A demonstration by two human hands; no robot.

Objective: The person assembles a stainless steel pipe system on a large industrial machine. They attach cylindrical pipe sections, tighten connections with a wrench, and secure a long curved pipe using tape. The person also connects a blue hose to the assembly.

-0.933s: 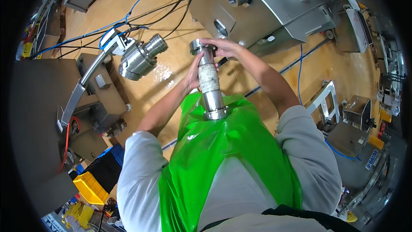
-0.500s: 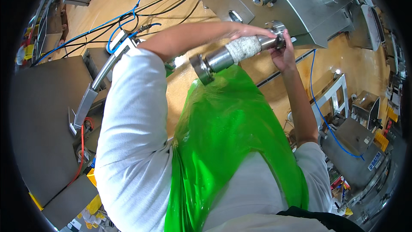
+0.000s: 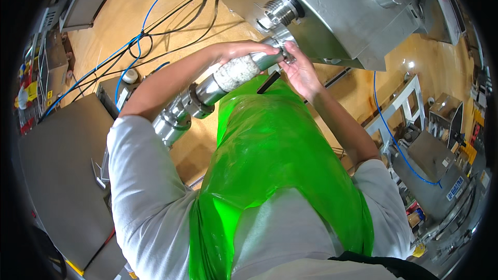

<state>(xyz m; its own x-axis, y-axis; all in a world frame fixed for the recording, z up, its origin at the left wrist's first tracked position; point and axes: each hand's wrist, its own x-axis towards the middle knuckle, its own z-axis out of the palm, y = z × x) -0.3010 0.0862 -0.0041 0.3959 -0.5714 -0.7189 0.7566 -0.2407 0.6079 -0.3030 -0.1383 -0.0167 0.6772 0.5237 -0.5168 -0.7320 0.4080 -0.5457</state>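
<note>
Beyond the apron, a silvery pipe seems white-wrapped midway.

Grn apron, wht slvs

Bright green, that's the apron! Beyond it, a silver pipe flashing a mottled white band (speckled grey, that one), then a grey machine. White sleeves either side of the apron, amber floor beyond it, blue cable right of it.
</note>
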